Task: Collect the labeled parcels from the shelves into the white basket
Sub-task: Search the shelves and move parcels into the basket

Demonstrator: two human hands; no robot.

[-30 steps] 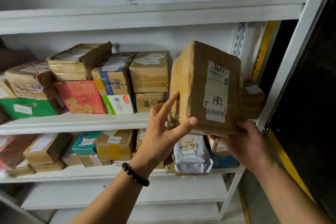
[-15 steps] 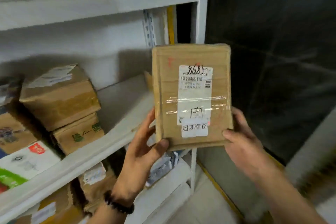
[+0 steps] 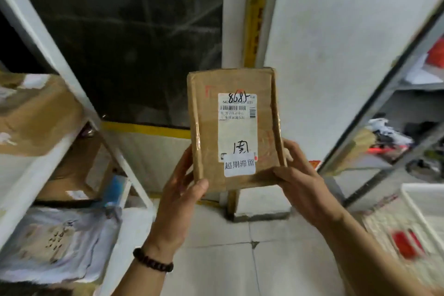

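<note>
One brown parcel (image 3: 234, 130), left hand (image 3: 179, 196) and right hand (image 3: 304, 184) gripping its bottom corners

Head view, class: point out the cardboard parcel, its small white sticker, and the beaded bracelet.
cardboard parcel (image 3: 207, 132), head view, bare brown front left of the label.
small white sticker (image 3: 239, 164), head view, middle of its printed characters.
beaded bracelet (image 3: 152, 260), head view, middle of the dark beads.

— What sort of place is this?
— A parcel storeroom, by the look a courier pick-up depot. White metal shelving (image 3: 28, 182) on the left carries a taped cardboard box (image 3: 36, 115) at its upper shelf's edge, and a grey mailer bag (image 3: 60, 243) lower down.
— Anything else?
— A second rack (image 3: 384, 89) on the right. The cardboard parcel (image 3: 211, 132) bears a barcoded shipping label (image 3: 236, 125) with a handwritten number.
</note>
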